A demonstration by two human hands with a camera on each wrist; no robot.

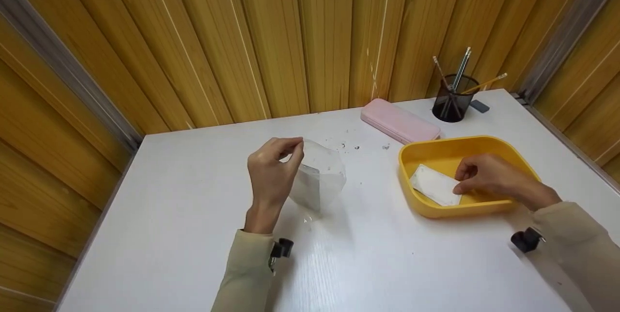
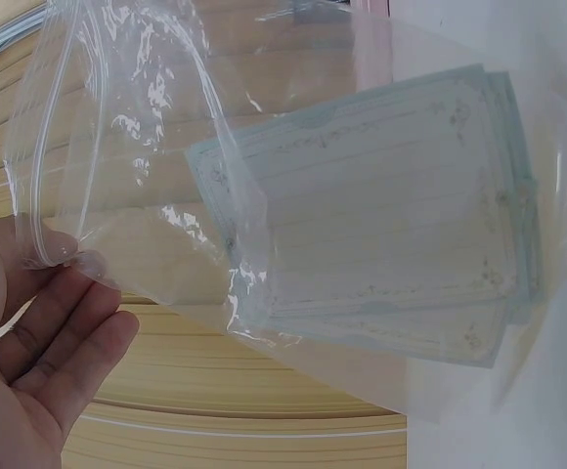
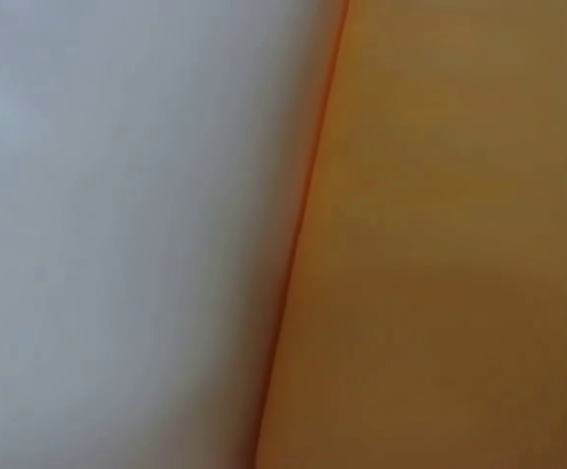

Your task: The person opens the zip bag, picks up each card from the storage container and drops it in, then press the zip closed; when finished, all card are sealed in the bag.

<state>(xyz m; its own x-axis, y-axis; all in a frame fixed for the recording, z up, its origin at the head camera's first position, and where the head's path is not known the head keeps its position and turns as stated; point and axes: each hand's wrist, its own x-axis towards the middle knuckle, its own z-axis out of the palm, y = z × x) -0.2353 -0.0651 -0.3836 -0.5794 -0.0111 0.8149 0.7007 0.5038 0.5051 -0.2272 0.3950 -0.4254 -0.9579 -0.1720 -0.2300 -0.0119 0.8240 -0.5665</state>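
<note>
My left hand (image 1: 272,174) pinches the zip edge of a clear zip bag (image 2: 152,186) and holds it up over the white table. Inside the bag, pale cards with a lined, floral-bordered face (image 2: 362,205) lie stacked slightly askew. Over on the right, my right hand (image 1: 501,179) reaches into a yellow tray (image 1: 410,196). Its thumb and curled fingers are at the right edge of the white cards (image 1: 433,185) in there, seeming to grip them. The right wrist view has only the blurred tray wall (image 3: 440,225) and tabletop, so those fingertips are hidden there.
A pink case (image 1: 399,120) lies behind the tray. Farther back stand a black mesh cup (image 1: 448,106) with several pencils and a dark eraser (image 1: 479,105). Small bits (image 1: 357,147) are scattered on the tabletop. A wood-look wall (image 1: 271,36) borders the far edge.
</note>
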